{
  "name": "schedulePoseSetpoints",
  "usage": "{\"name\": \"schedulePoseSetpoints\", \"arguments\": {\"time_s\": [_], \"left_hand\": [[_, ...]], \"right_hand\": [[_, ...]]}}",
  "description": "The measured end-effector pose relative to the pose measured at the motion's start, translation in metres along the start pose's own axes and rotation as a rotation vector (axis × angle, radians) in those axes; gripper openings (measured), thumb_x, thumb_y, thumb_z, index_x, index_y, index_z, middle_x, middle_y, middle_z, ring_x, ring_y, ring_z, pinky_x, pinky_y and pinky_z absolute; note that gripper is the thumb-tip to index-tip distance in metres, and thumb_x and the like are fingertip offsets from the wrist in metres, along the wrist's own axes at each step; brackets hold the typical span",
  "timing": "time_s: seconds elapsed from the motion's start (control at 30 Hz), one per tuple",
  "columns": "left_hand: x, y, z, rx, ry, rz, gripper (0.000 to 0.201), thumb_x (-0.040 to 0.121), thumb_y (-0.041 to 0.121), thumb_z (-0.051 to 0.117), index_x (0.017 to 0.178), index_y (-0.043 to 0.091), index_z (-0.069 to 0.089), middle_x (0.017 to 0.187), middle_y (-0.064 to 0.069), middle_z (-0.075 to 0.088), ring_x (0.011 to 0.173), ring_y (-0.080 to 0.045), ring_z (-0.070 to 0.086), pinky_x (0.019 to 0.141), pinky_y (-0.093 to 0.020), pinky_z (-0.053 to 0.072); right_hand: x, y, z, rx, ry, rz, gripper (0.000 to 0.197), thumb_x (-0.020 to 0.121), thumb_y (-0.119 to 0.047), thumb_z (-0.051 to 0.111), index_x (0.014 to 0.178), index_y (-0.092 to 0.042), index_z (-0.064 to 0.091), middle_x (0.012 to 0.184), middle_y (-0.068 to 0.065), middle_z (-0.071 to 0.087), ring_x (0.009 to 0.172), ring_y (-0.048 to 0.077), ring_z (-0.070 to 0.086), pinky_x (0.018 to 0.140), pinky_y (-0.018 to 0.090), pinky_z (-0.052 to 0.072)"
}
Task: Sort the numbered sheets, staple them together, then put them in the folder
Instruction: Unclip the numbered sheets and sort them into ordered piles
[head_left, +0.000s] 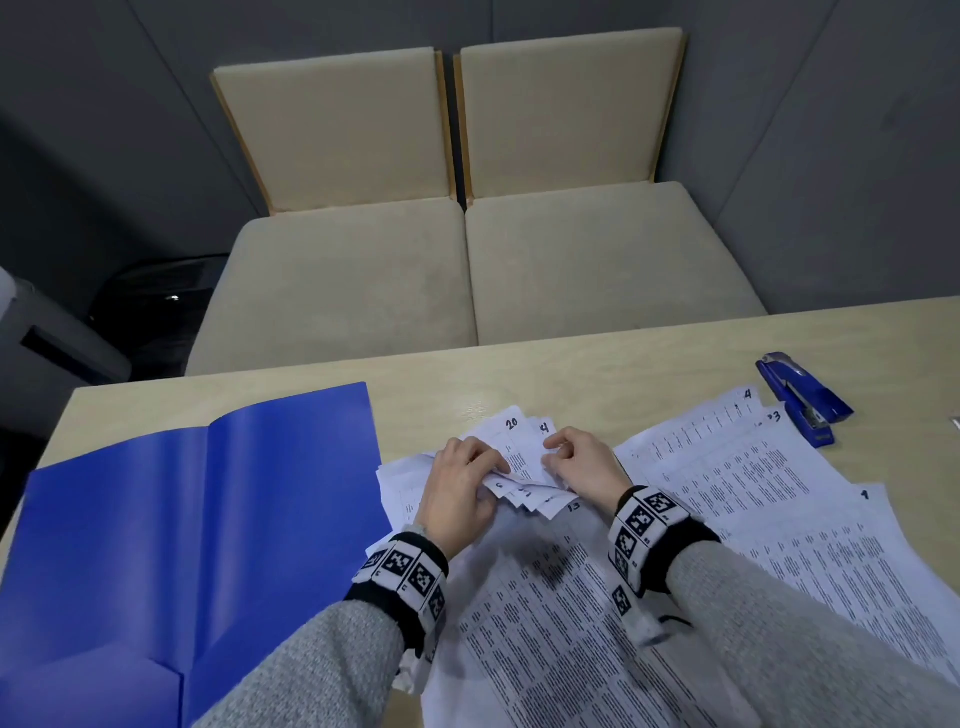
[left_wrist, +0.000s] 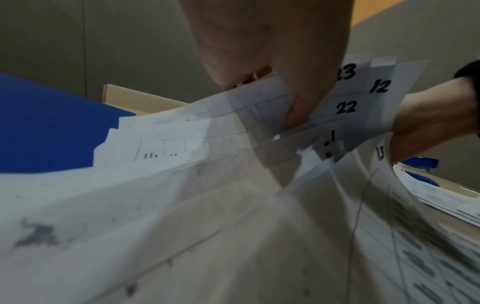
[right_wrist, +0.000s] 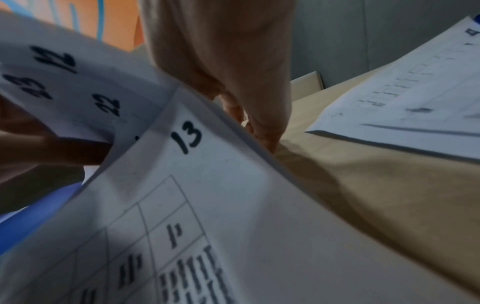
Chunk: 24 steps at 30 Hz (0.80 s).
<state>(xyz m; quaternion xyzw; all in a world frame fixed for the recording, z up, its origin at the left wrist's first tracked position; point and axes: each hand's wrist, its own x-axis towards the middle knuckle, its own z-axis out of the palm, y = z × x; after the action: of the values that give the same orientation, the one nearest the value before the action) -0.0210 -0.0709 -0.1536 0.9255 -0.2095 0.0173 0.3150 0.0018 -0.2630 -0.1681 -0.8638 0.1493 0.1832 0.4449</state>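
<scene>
With corners of the unsorted sheets (head_left: 519, 467) pinched by the left hand (head_left: 457, 483) and right hand (head_left: 582, 462), pages could be misordered or creased.

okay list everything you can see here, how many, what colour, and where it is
folder: one, blue, lying open on the table's left side
fanned sheets: a bunch, white with handwritten numbers, table centre, held in both hands
laid-out sheets: several, white, overlapping on the right
stapler: one, blue, far right beyond the sheets
table: one, light wood
chairs: two, beige, side by side behind the table
left hand: grips the fanned sheets' left side
right hand: pinches their right side
</scene>
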Motion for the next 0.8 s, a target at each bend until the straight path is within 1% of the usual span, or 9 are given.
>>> {"name": "schedulePoseSetpoints", "arguments": {"time_s": [0.1, 0.17, 0.27, 0.33, 0.43, 0.5, 0.6, 0.7, 0.8], "left_hand": [[0.0, -0.003, 0.001, -0.008, -0.017, -0.036, 0.045, 0.051, -0.012, 0.057, 0.085, 0.016, 0.063, 0.108, -0.004, 0.053, 0.089, -0.012, 0.04, 0.073, -0.028, 0.04], [0.002, -0.002, 0.001, -0.018, -0.018, -0.041, 0.044, 0.05, -0.012, 0.055, 0.084, 0.016, 0.063, 0.114, -0.007, 0.051, 0.089, -0.012, 0.039, 0.073, -0.029, 0.041], [0.003, 0.0, -0.002, -0.006, -0.028, -0.044, 0.04, 0.052, -0.01, 0.054, 0.082, 0.015, 0.064, 0.126, -0.012, 0.046, 0.097, -0.021, 0.044, 0.079, -0.03, 0.041], [0.004, 0.0, -0.003, -0.002, -0.037, -0.044, 0.036, 0.053, -0.005, 0.054, 0.081, 0.016, 0.063, 0.131, -0.014, 0.045, 0.105, -0.027, 0.044, 0.083, -0.032, 0.04], [0.005, 0.0, -0.004, -0.019, -0.06, -0.045, 0.036, 0.052, -0.004, 0.053, 0.081, 0.016, 0.062, 0.135, -0.012, 0.043, 0.112, -0.029, 0.042, 0.086, -0.036, 0.042], [0.005, 0.001, -0.005, -0.035, -0.075, -0.057, 0.036, 0.052, -0.006, 0.056, 0.081, 0.014, 0.062, 0.135, -0.012, 0.041, 0.113, -0.029, 0.042, 0.085, -0.035, 0.041], [0.004, 0.001, -0.006, -0.048, -0.1, -0.066, 0.034, 0.054, -0.005, 0.063, 0.083, 0.014, 0.062, 0.136, -0.011, 0.039, 0.115, -0.027, 0.042, 0.087, -0.032, 0.039], [0.004, 0.0, -0.005, -0.048, -0.11, -0.086, 0.034, 0.054, -0.003, 0.066, 0.084, 0.014, 0.062, 0.136, -0.011, 0.039, 0.117, -0.027, 0.041, 0.089, -0.034, 0.041], [0.004, -0.001, -0.004, -0.022, -0.094, -0.089, 0.033, 0.054, -0.002, 0.062, 0.082, 0.016, 0.062, 0.137, -0.012, 0.04, 0.119, -0.03, 0.04, 0.091, -0.039, 0.04]], "right_hand": [[-0.001, -0.004, 0.003, -0.065, 0.059, 0.004, 0.023, 0.082, -0.021, 0.069, 0.102, -0.016, 0.06, 0.098, 0.002, 0.053, 0.086, 0.015, 0.054, 0.075, 0.024, 0.038], [-0.003, -0.003, 0.005, -0.046, 0.072, -0.032, 0.017, 0.078, -0.019, 0.072, 0.092, -0.017, 0.063, 0.097, 0.001, 0.053, 0.083, 0.012, 0.054, 0.073, 0.022, 0.039], [-0.008, -0.001, 0.005, -0.039, 0.059, -0.107, 0.01, 0.076, -0.015, 0.073, 0.075, -0.02, 0.064, 0.092, -0.001, 0.056, 0.08, 0.012, 0.055, 0.072, 0.023, 0.039], [-0.01, 0.003, 0.005, -0.024, 0.051, -0.127, 0.014, 0.076, -0.013, 0.072, 0.075, -0.021, 0.061, 0.088, -0.002, 0.056, 0.076, 0.012, 0.053, 0.072, 0.024, 0.04], [-0.01, 0.006, 0.006, -0.013, 0.057, -0.105, 0.027, 0.076, -0.015, 0.072, 0.097, -0.02, 0.055, 0.088, -0.003, 0.056, 0.077, 0.012, 0.052, 0.072, 0.025, 0.04], [-0.006, 0.005, 0.007, -0.048, 0.042, -0.062, 0.034, 0.077, -0.022, 0.073, 0.105, -0.021, 0.055, 0.089, -0.001, 0.055, 0.081, 0.016, 0.055, 0.074, 0.027, 0.042], [0.0, 0.001, 0.01, -0.111, 0.043, -0.029, 0.028, 0.078, -0.025, 0.072, 0.101, -0.021, 0.056, 0.091, 0.001, 0.054, 0.082, 0.016, 0.054, 0.071, 0.027, 0.039], [0.003, -0.005, 0.009, -0.152, 0.039, -0.007, 0.019, 0.08, -0.022, 0.069, 0.092, -0.019, 0.056, 0.093, -0.001, 0.05, 0.082, 0.015, 0.052, 0.071, 0.024, 0.036], [0.003, -0.007, 0.007, -0.113, 0.036, -0.029, 0.011, 0.081, -0.016, 0.07, 0.079, -0.017, 0.059, 0.084, -0.003, 0.055, 0.081, 0.015, 0.055, 0.071, 0.022, 0.038]]}}
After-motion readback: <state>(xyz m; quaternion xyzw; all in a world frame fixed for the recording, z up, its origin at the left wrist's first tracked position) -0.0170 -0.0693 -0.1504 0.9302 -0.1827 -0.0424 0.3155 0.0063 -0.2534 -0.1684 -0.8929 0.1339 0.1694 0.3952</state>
